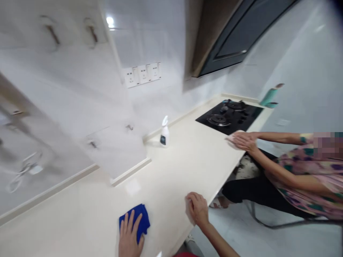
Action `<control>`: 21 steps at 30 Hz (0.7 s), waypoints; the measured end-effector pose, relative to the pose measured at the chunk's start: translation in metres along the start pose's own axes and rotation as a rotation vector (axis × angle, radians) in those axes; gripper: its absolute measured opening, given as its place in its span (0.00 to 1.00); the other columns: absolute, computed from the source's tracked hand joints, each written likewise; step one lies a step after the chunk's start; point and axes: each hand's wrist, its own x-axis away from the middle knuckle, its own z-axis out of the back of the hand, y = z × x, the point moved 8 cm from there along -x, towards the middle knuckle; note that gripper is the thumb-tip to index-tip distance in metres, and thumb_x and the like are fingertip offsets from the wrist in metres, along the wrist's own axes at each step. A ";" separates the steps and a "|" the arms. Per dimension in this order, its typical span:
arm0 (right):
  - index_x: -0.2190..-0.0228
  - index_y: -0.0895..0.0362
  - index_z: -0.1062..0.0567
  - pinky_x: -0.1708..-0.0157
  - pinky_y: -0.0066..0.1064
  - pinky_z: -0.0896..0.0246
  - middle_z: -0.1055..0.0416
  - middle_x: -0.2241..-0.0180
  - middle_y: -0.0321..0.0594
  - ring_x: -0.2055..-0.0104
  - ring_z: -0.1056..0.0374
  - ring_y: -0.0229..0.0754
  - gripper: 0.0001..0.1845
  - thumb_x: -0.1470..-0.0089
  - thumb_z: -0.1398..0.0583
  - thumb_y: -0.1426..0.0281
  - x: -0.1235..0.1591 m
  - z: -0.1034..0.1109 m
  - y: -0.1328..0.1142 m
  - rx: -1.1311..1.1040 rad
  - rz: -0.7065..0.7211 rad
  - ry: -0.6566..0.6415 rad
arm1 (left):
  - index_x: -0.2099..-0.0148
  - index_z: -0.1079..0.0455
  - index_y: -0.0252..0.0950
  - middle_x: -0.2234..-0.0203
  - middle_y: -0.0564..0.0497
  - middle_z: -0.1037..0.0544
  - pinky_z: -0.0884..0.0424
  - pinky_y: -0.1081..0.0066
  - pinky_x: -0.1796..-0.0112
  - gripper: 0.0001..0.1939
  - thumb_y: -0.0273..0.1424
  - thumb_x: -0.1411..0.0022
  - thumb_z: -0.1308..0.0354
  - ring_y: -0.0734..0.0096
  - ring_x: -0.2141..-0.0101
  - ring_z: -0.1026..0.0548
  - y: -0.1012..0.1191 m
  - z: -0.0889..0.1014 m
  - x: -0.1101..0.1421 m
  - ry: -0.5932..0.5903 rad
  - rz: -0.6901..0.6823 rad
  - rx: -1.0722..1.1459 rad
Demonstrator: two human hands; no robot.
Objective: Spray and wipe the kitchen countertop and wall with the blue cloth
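My left hand [130, 235] lies flat, fingers spread, on a folded blue cloth [144, 219] on the cream countertop [171, 178]. The cloth shows beyond my fingertips and to their right. Near the counter's front edge, my right hand [198, 208] rests with its fingers curled in together, and nothing shows in it. A white spray bottle [165, 135] with a dark label stands upright by the wall, farther off than both hands.
Another person's hands [242, 140] press on the counter beside a black gas hob [227, 116]; that person sits at the right. A green container [270, 96] stands past the hob. Wall sockets [143, 74] and a dark overhead cabinet [238, 35] are above. A white cable [24, 171] is at left.
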 end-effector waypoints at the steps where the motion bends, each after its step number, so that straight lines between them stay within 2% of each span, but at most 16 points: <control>1: 0.62 0.52 0.26 0.56 0.36 0.45 0.28 0.58 0.39 0.55 0.36 0.46 0.13 0.45 0.47 0.77 0.001 -0.002 0.002 0.010 0.003 -0.008 | 0.30 0.45 0.47 0.31 0.46 0.41 0.40 0.42 0.36 0.34 0.30 0.39 0.48 0.48 0.30 0.51 -0.028 0.007 0.011 0.009 0.081 -0.013; 4: 0.63 0.53 0.26 0.57 0.37 0.45 0.27 0.58 0.39 0.57 0.36 0.46 0.12 0.44 0.47 0.74 0.004 -0.007 0.005 0.039 -0.004 -0.017 | 0.31 0.43 0.42 0.32 0.42 0.39 0.44 0.42 0.35 0.32 0.34 0.36 0.49 0.48 0.30 0.49 -0.098 0.024 0.031 0.040 0.285 -0.043; 7: 0.63 0.53 0.26 0.57 0.39 0.45 0.27 0.58 0.40 0.57 0.36 0.47 0.12 0.44 0.49 0.73 0.008 -0.010 0.003 0.074 -0.035 0.003 | 0.32 0.41 0.38 0.33 0.41 0.38 0.47 0.43 0.34 0.30 0.35 0.35 0.51 0.49 0.31 0.47 -0.142 0.033 0.023 0.055 0.400 -0.054; 11: 0.62 0.53 0.28 0.57 0.41 0.44 0.28 0.57 0.43 0.56 0.36 0.50 0.13 0.44 0.49 0.72 0.015 -0.015 -0.003 0.162 -0.110 0.048 | 0.32 0.41 0.37 0.34 0.38 0.37 0.48 0.43 0.35 0.29 0.38 0.33 0.53 0.46 0.33 0.44 -0.177 0.033 -0.017 0.072 0.500 -0.070; 14: 0.60 0.54 0.29 0.55 0.43 0.43 0.29 0.55 0.45 0.54 0.35 0.51 0.13 0.44 0.50 0.72 0.022 -0.019 -0.012 0.196 -0.106 0.073 | 0.32 0.41 0.36 0.34 0.35 0.37 0.49 0.43 0.35 0.30 0.39 0.33 0.54 0.45 0.33 0.44 -0.201 0.028 -0.049 0.087 0.535 -0.065; 17: 0.57 0.54 0.30 0.52 0.46 0.42 0.29 0.53 0.46 0.52 0.35 0.53 0.15 0.45 0.49 0.71 0.027 -0.022 -0.017 0.223 -0.094 0.079 | 0.32 0.41 0.36 0.34 0.35 0.37 0.50 0.43 0.35 0.30 0.39 0.33 0.54 0.45 0.33 0.44 -0.225 0.021 -0.079 0.104 0.539 -0.065; 21: 0.57 0.52 0.29 0.53 0.48 0.41 0.29 0.52 0.46 0.52 0.34 0.55 0.15 0.46 0.49 0.69 0.031 -0.026 -0.012 0.285 -0.144 0.071 | 0.33 0.40 0.36 0.36 0.35 0.36 0.48 0.44 0.36 0.30 0.39 0.33 0.54 0.46 0.34 0.43 -0.249 0.012 -0.121 0.139 0.497 -0.081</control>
